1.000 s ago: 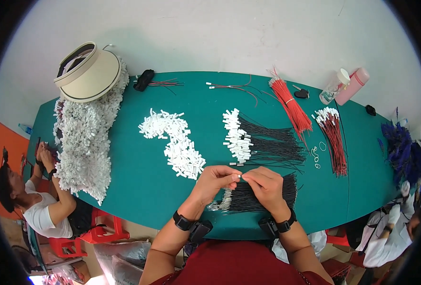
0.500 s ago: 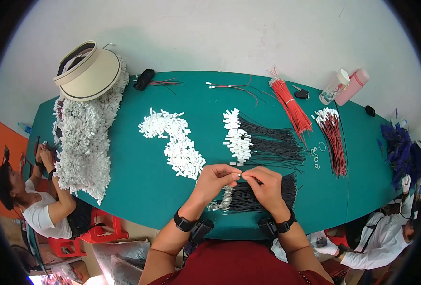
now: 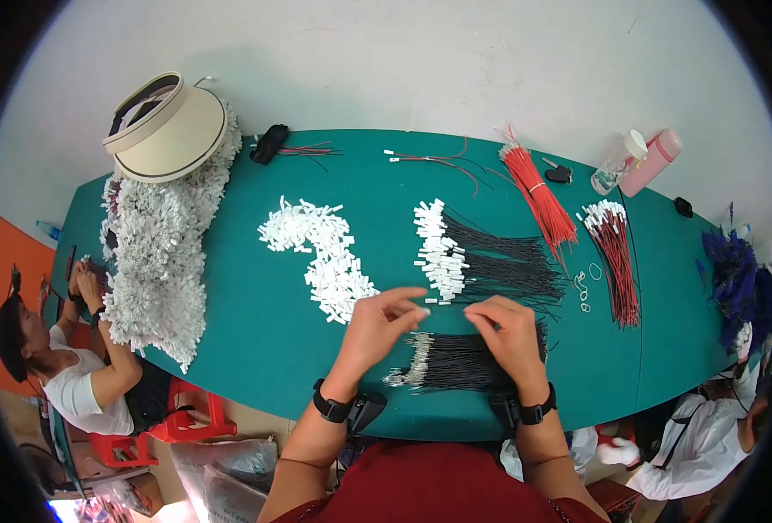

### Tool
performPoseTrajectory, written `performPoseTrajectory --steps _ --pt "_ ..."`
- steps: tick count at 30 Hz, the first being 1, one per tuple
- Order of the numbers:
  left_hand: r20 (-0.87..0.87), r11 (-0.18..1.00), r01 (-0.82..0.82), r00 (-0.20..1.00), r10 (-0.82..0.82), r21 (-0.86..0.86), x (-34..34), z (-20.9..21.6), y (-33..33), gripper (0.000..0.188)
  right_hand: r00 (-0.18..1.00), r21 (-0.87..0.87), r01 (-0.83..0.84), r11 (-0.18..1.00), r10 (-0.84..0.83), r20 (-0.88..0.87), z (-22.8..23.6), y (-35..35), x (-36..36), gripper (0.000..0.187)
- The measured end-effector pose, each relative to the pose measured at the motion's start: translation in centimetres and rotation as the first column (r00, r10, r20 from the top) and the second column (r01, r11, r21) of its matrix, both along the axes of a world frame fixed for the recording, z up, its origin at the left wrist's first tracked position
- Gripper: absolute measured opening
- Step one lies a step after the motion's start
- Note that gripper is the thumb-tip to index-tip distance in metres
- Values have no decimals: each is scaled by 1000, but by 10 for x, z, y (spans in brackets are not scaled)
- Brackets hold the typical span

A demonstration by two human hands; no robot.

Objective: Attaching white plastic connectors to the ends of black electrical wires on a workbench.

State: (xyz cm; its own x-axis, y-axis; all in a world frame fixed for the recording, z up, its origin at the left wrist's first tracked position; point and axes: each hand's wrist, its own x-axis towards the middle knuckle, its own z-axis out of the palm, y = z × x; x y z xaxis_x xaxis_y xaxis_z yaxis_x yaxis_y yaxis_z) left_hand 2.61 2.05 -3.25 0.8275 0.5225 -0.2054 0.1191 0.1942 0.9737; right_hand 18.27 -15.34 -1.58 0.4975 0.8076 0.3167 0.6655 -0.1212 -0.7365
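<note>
Green table (image 3: pixel 255 366) against a pale wall (image 3: pixel 360 70), two hands apart over black wires

Much of the lower black wires (image 3: pixel 455 362) lies bare to view, with metallic-looking tips at the left, but their right part is covered by the right hand (image 3: pixel 510 336). A visor (image 3: pixel 172 144) hides the far end of the white heap (image 3: pixel 155 270). At the right, a co-worker (image 3: pixel 695 444) is partly lost to the dark rim, and what that person handles is hard to make out.

The left hand (image 3: pixel 375 331) is parted, forefinger stretched out with a clear gap to the thumb. A tiny white speck (image 3: pixel 427 311) shows at the thumb tip; I cannot tell whether it is a connector or a nail. The right hand's thumb and forefinger curl toward each other, tips close; whether they meet or pinch a wire, I cannot tell.

Just beyond the hands lie the upper black wires (image 3: pixel 512 261), with white connectors (image 3: pixel 441 253) at their left ends. Loose connectors (image 3: pixel 338 283) are heaped on the table near the left hand, while red wires (image 3: pixel 538 196) and rubber bands (image 3: pixel 584 292) lie farther right
</note>
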Motion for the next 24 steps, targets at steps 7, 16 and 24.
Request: performPoseTrajectory --steps 7,16,24 --pt "-80 516 -86 953 291 852 -23 -4 33 11 957 -52 -46 998 59 283 1 5 10 18" --pt "-286 461 155 930 231 874 -19 -1 26 18 950 -264 -276 924 304 70 -16 5 -10 11" --pt "-106 485 13 981 165 875 -13 -1 24 16 974 -158 -224 962 225 -12 -15 5 -10 6"
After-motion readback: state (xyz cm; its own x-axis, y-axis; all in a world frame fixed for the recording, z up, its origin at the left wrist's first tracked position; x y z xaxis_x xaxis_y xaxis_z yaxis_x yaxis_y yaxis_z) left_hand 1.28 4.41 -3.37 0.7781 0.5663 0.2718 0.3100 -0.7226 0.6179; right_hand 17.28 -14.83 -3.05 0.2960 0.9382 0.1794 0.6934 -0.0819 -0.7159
